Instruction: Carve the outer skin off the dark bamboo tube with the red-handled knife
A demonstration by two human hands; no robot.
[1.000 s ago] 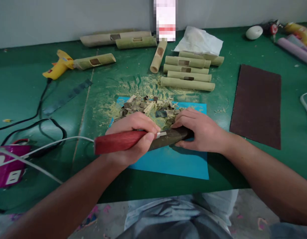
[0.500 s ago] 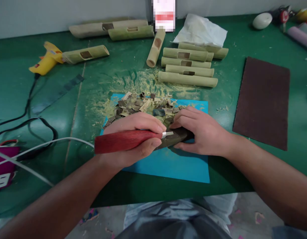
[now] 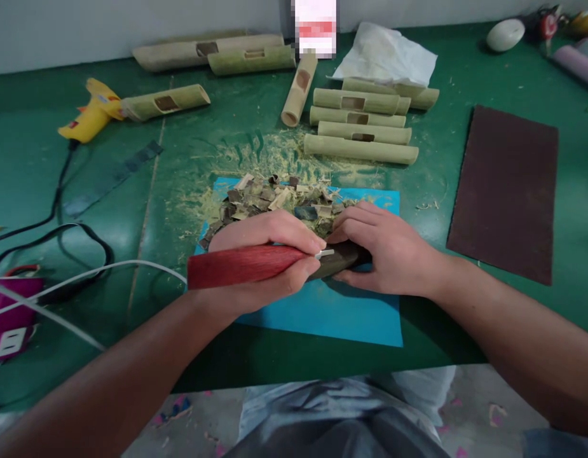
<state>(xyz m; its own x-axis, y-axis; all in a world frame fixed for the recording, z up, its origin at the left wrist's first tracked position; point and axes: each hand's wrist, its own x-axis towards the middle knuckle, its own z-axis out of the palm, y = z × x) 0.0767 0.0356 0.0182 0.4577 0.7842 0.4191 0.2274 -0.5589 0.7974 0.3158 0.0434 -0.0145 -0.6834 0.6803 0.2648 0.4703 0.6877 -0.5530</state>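
Note:
My left hand (image 3: 269,254) is closed around the red wooden handle (image 3: 246,266) of a carving knife. Its short metal blade (image 3: 326,253) points right, over a dark brown, rounded piece (image 3: 339,262) whose kind I cannot make out. Thumb and fingers of my right hand (image 3: 393,251) grip the right end of that piece and hide much of it. Both hands are above a blue sheet (image 3: 322,312). A heap of shavings and chips (image 3: 269,197) lies along the sheet's far side, just beyond my fingers.
Cut bamboo tubes (image 3: 360,149) lie in a row behind the heap. At left are a yellow hot-air tool (image 3: 86,121) with a tube at its nozzle, cables (image 3: 131,262) and a magenta power strip (image 3: 17,318). A dark brown sheet (image 3: 506,197) lies right.
My left hand has shifted slightly right and the knife's blade is a little further along the dark piece. My right hand keeps its grip. The whole view has shifted slightly.

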